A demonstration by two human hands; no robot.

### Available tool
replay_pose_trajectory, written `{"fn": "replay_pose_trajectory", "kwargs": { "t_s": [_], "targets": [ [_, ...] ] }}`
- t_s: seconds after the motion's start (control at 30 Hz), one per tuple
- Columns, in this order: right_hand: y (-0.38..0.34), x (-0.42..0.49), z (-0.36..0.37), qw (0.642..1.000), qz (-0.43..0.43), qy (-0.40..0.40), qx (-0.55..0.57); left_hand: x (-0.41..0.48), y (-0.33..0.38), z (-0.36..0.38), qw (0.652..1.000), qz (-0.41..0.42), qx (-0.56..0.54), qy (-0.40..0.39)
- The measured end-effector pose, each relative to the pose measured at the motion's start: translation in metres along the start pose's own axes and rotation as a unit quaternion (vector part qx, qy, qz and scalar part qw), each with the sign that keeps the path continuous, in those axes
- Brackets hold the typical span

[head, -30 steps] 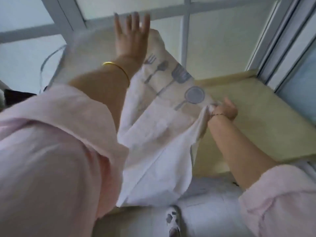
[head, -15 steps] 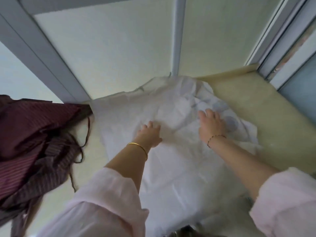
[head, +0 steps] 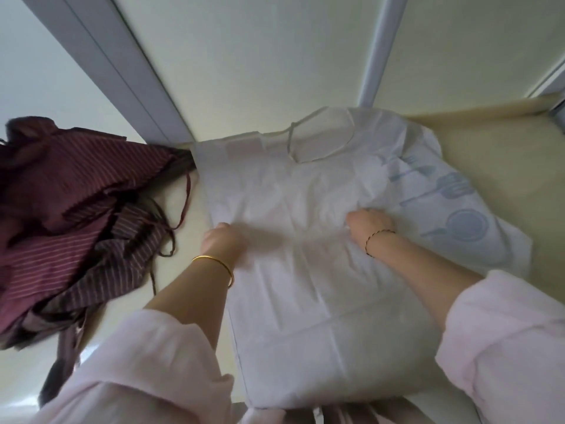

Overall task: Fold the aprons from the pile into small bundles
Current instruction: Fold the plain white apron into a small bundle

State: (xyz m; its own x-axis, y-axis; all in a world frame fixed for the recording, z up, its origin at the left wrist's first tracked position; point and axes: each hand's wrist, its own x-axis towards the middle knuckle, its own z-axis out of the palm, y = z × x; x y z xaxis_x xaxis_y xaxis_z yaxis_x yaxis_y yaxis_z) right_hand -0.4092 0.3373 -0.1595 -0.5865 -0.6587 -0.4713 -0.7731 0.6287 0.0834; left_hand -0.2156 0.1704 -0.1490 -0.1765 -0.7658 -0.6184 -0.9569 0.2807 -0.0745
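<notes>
The white apron [head: 305, 270] now lies spread on the worktop [head: 489, 166]. The left hand [head: 224, 243] at its left edge and the right hand [head: 370, 223] near its middle have curled their fingers [head: 356, 217] and pinch the cloth, so I think the first fold begins.

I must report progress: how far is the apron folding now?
Done: no finished bundle is in view. In hand: the white apron lies spread on the table; the left hand grips its left edge, the right hand its middle. Left: folding it, then the maroon striped pile beside it.
</notes>
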Motion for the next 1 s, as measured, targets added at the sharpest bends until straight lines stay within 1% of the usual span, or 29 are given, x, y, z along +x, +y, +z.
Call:
{"fn": "replay_pose_trajectory", "kwargs": {
  "t_s": [0.03, 0.1, 0.2, 0.27, 0.33, 0.37, 0.4, 0.47, 0.53, 0.57, 0.6, 0.67, 0.7, 0.73, 0.77, 0.87, 0.93, 1.0],
  "targets": [
    [-0.002, 0.001, 0.001, 1.0, 0.002, 0.004, -0.007, 0.001, -0.002, 0.003, 1.0, -0.003, -0.02, 0.002],
    [-0.004, 0.001, 0.002, 1.0, 0.008, -0.005, -0.021, 0.003, -0.001, 0.006, 0.999, 0.022, -0.026, 0.013],
    [-0.015, -0.004, -0.001, 1.0, -0.001, -0.021, -0.013, 0.002, -0.006, -0.004, 0.996, 0.047, 0.009, 0.071],
    [-0.029, -0.011, -0.004, 0.997, -0.055, -0.022, 0.041, 0.003, -0.016, -0.019, 0.988, 0.028, 0.096, 0.12],
    [-0.041, -0.022, -0.004, 0.983, -0.11, -0.04, 0.141, 0.005, -0.02, -0.036, 0.97, -0.006, 0.193, 0.145],
    [-0.042, -0.027, -0.003, 0.974, -0.116, -0.035, 0.192, 0.003, -0.016, -0.042, 0.961, -0.016, 0.222, 0.161],
    [-0.037, -0.03, -0.003, 0.968, -0.1, -0.013, 0.232, 0.0, -0.005, -0.046, 0.956, -0.003, 0.23, 0.181],
    [-0.01, -0.032, -0.004, 0.955, -0.031, 0.076, 0.284, -0.006, 0.031, -0.042, 0.958, 0.089, 0.186, 0.199],
    [0.035, -0.035, -0.004, 0.932, 0.06, 0.162, 0.318, -0.024, 0.083, -0.029, 0.957, 0.203, 0.104, 0.18],
    [0.056, -0.034, -0.004, 0.918, 0.103, 0.191, 0.331, -0.035, 0.105, -0.024, 0.951, 0.249, 0.07, 0.168],
    [0.078, -0.036, -0.003, 0.905, 0.152, 0.212, 0.336, -0.047, 0.13, -0.017, 0.942, 0.294, 0.042, 0.154],
    [0.116, -0.039, 0.005, 0.878, 0.245, 0.227, 0.344, -0.068, 0.176, -0.006, 0.922, 0.367, -0.002, 0.122],
    [0.132, -0.041, 0.012, 0.862, 0.281, 0.22, 0.361, -0.079, 0.198, 0.0, 0.913, 0.394, -0.02, 0.104],
    [0.14, -0.04, 0.018, 0.849, 0.298, 0.206, 0.385, -0.087, 0.214, 0.004, 0.906, 0.412, -0.033, 0.088],
    [0.147, -0.039, 0.025, 0.841, 0.292, 0.18, 0.419, -0.095, 0.23, 0.008, 0.903, 0.421, -0.037, 0.073],
    [0.154, -0.038, 0.037, 0.827, 0.212, 0.076, 0.515, -0.11, 0.264, 0.022, 0.912, 0.407, -0.005, 0.044],
    [0.153, -0.038, 0.042, 0.829, 0.179, 0.036, 0.528, -0.112, 0.273, 0.031, 0.918, 0.394, 0.03, 0.045],
    [0.151, -0.039, 0.041, 0.837, 0.165, 0.017, 0.522, -0.111, 0.277, 0.037, 0.915, 0.396, 0.048, 0.056]
  ]
}}
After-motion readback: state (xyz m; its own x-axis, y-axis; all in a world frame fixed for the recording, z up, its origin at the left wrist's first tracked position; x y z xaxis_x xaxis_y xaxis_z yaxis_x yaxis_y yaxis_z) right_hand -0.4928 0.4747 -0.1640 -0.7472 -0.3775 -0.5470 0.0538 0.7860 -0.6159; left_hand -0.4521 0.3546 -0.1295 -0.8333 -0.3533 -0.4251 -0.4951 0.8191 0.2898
